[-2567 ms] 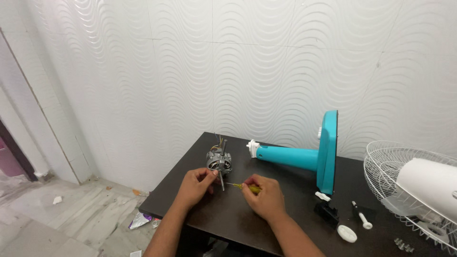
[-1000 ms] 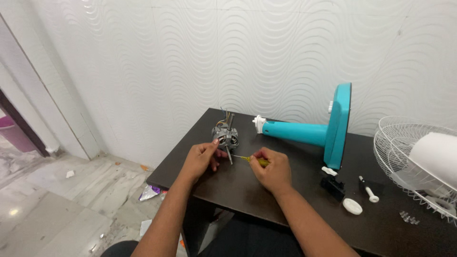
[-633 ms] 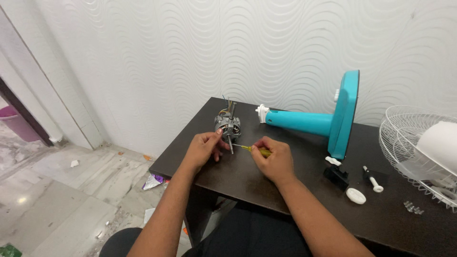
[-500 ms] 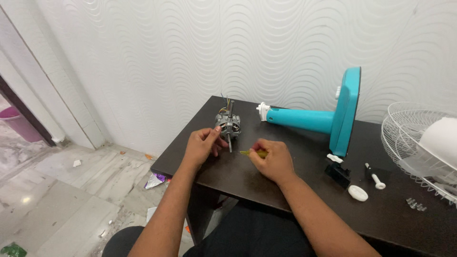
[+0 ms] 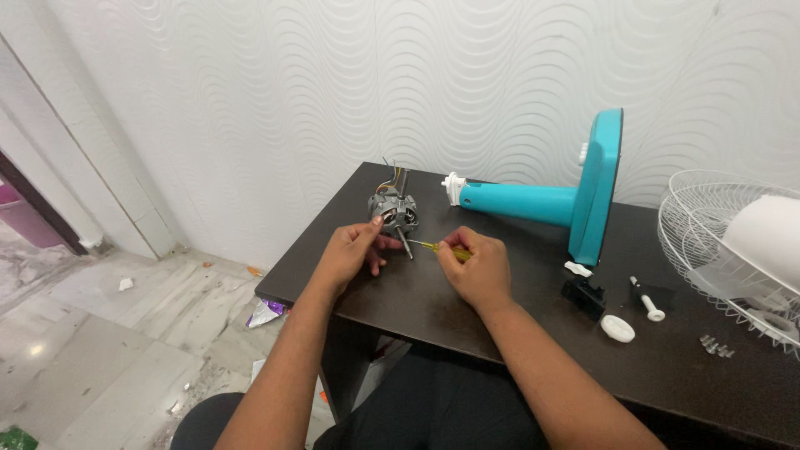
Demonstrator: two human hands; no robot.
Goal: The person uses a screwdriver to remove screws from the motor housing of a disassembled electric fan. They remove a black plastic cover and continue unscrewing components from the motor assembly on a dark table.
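A small grey electric motor [image 5: 394, 208] with a steel shaft and loose wires stands on the dark table [image 5: 467, 317]. My left hand [image 5: 354, 250] grips its near side, thumb up against the casing. My right hand [image 5: 473, 265] is closed around a yellow-handled screwdriver [image 5: 433, 247], whose thin blade points left toward the motor's shaft.
A turquoise fan stand [image 5: 550, 200] lies on its side behind my right hand. A white wire fan guard [image 5: 733, 242] with a white part in it sits at the right edge. A black block [image 5: 583, 296], white knobs [image 5: 617, 327] and small screws [image 5: 715, 346] lie to the right. Debris litters the floor at left.
The view has shifted slightly. Both hands stay at the motor; the right hand with the screwdriver has edged a little closer to the shaft.
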